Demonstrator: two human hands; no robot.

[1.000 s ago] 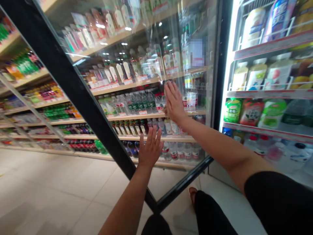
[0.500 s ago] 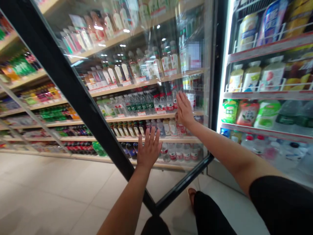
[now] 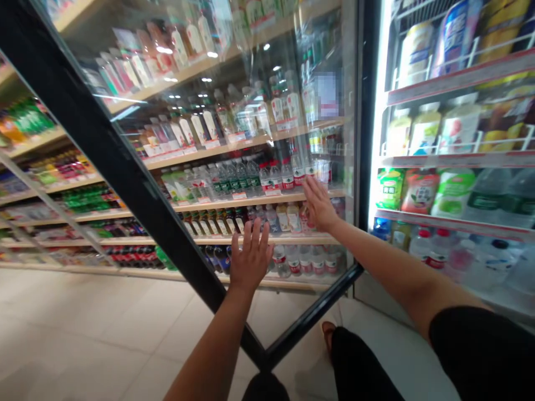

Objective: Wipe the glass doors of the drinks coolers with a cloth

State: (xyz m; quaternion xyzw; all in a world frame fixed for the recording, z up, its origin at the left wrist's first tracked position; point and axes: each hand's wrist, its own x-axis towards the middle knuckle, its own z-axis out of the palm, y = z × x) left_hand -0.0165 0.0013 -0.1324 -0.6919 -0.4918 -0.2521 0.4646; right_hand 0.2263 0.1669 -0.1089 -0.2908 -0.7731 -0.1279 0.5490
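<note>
A glass cooler door [image 3: 251,50] with a black frame [image 3: 137,184] stands swung out in front of me, shelves of bottles showing through its pane. My left hand [image 3: 249,259] is raised at the lower part of the glass, palm forward and fingers spread. Higher and to the right, my right hand [image 3: 320,205] is at the pane too, its fingers stretched out and fairly close together. Neither hand holds anything. Whether the palms actually press on the glass, I cannot tell.
On the right, the lit cooler [image 3: 447,161] holds several rows of bottles and drink packs. Long wall shelves [image 3: 83,214] of drinks run along the left. Pale floor tiles [image 3: 104,312] lie below, and my foot [image 3: 329,334] is beneath the door's lower corner.
My right hand has slid down a little against the view of the glass. The left hand stays nearly in place, and the view has shifted slightly.
</note>
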